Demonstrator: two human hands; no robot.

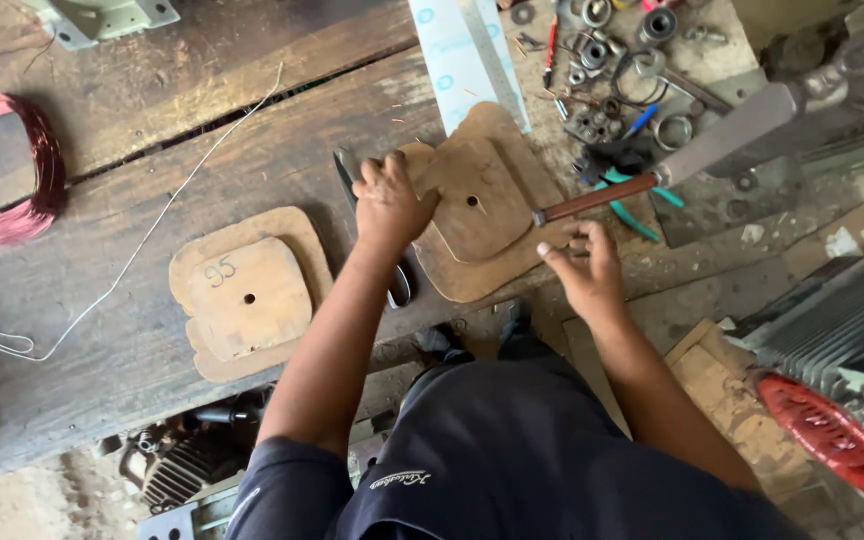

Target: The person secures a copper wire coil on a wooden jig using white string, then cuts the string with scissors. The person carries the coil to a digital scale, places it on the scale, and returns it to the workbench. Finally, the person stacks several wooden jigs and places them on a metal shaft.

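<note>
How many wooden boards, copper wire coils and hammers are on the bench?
Wooden boards: 2, one under the left hand at, one at
Copper wire coils: 1
Hammers: 1
Total: 4

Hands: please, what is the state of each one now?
Left hand: closed, pressing on the wooden form.
Right hand: open, holding nothing, beside the form.

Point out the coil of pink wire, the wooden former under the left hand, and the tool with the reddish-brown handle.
coil of pink wire (40, 160), head view, on its right strand.
wooden former (477, 205), head view, on its raised top plate.
tool with the reddish-brown handle (597, 197), head view, on mid-handle.
</note>
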